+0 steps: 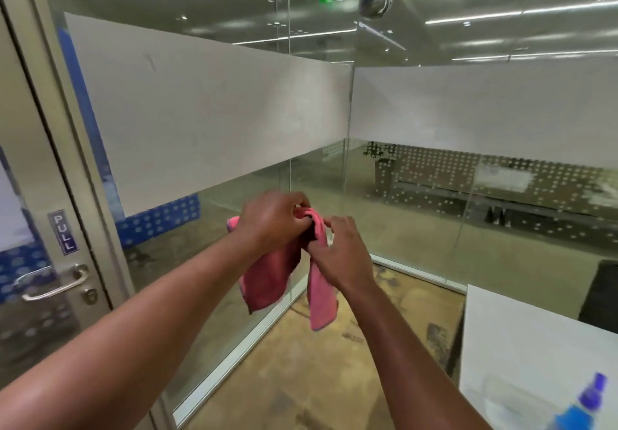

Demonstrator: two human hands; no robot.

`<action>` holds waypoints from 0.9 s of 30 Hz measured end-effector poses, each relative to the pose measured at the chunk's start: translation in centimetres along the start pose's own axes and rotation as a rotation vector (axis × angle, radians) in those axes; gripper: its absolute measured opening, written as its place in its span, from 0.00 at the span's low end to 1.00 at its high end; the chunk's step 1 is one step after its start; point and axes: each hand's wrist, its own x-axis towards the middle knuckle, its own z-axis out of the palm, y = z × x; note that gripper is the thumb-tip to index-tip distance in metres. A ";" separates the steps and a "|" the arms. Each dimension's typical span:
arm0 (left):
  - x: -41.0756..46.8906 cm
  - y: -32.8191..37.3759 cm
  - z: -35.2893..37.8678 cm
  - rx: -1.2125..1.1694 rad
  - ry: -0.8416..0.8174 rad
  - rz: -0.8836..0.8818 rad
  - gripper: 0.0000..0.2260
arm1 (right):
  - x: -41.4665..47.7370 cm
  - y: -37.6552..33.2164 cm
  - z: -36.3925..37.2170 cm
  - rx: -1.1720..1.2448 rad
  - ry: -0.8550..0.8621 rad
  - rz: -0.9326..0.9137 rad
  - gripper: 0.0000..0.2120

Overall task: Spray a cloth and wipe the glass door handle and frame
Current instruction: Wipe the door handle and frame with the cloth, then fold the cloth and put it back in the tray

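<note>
Both our hands are raised in front of us, closed on a pink cloth (267,279). Our left hand (274,220) bunches the cloth's upper part in a fist, and our right hand (337,255) pinches it just beside, fingers curled around a fold. Two loose ends of the cloth hang down between our forearms, above the brown floor (301,362). Far to our left stands the glass door, its pale frame (72,168) carrying a small "PULL" sign (63,232), with the metal lever handle (53,284) below it, well apart from the cloth. A blue spray bottle (580,406) sits at the near right corner of the white tabletop (521,346).
</note>
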 end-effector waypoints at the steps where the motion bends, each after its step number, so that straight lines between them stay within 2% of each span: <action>1: 0.6 0.9 0.1 0.030 -0.020 0.034 0.11 | 0.1 0.9 -1.1 -0.051 0.041 0.027 0.13; 3: 1.6 2.6 0.6 0.072 -0.089 0.067 0.13 | 0.4 3.1 -3.6 -0.108 0.093 0.096 0.06; 9: 4.4 7.8 2.5 0.099 -0.272 0.167 0.14 | 2.1 9.7 -11.6 -0.146 0.100 0.091 0.10; 13: 5.7 11.7 4.4 -0.084 -0.368 0.170 0.11 | 2.3 12.5 -16.2 -0.085 0.092 0.042 0.13; 17: 6.6 14.4 6.8 -0.285 -0.421 0.206 0.09 | 2.4 14.4 -19.5 -0.019 0.077 0.017 0.12; 20: 7.4 15.5 8.9 -0.371 -0.448 0.239 0.07 | 2.3 15.4 -21.6 -0.005 0.090 0.021 0.16; 25: 8.5 17.4 11.0 -0.487 -0.496 0.288 0.04 | 2.4 16.4 -23.7 -0.075 0.030 0.057 0.04; 27: 9.2 18.2 11.7 -0.514 -0.501 0.318 0.04 | 2.6 16.9 -24.4 -0.121 0.015 0.067 0.02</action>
